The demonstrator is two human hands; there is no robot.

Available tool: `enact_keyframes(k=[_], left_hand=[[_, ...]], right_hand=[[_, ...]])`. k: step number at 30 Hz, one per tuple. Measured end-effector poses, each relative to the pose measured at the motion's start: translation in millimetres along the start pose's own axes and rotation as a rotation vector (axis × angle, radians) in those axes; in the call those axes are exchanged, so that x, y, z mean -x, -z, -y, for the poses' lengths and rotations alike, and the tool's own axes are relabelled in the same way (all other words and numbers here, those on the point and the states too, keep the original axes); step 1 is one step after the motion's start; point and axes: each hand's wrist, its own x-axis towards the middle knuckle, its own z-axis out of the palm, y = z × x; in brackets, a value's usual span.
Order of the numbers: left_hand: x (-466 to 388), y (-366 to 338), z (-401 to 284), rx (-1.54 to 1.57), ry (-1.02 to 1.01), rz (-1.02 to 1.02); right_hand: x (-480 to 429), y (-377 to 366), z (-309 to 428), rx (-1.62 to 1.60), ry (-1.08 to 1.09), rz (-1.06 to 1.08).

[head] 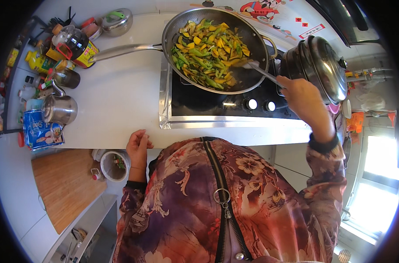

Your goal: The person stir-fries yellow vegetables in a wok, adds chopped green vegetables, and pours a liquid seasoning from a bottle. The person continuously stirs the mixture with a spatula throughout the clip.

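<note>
My right hand (301,95) grips the handle of a metal spatula (263,71). The spatula's blade rests among the food at the right side of a large steel wok (216,90). Sliced yellow and green vegetables (212,52) fill much of that pan, which sits on a black glass gas cooktop (202,103). At the front edge of the white counter (120,98), my left hand (139,144) hovers with loosely curled fingers and nothing in them. The long wok handle (127,51) points left over the counter and is not held.
A lidded steel pot (321,69) stands right of the wok. Two white knobs (251,104) are on the cooktop's front. Leftward are a dark sauce jug (77,44), a steel kettle (61,108) and a blue packet (41,128). Below left lie a wooden board (67,180) and a bin (115,166).
</note>
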Motion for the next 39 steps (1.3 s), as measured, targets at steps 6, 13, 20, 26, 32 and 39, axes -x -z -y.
enact_keyframes(k=[6,13,20,26,32,39], left_hand=[[-1.9,2.4,-1.4,-0.005,0.005,0.015],[2.1,1.3,-0.3,-0.015,0.006,-0.007],[-0.7,0.8,-0.7,-0.019,0.011,0.005],[-1.6,3.2,4.8,-0.024,-0.007,-0.003],[-1.9,2.8,2.7,-0.021,0.000,0.012],[2.2,-0.8,0.3,0.006,-0.026,0.007]], right_hand=[[-2.7,-5.9,-15.9,-0.237,0.029,-0.114],[31.4,46.0,-12.2,-0.558,0.097,0.209],[-2.4,-19.4,20.9,-0.678,0.103,-0.068],[-35.5,-4.5,16.3,-0.552,0.080,-0.248],[-80.9,-21.8,25.0,-0.431,0.056,-0.206],[-43.9,-22.6,1.5,-0.542,0.069,-0.085]])
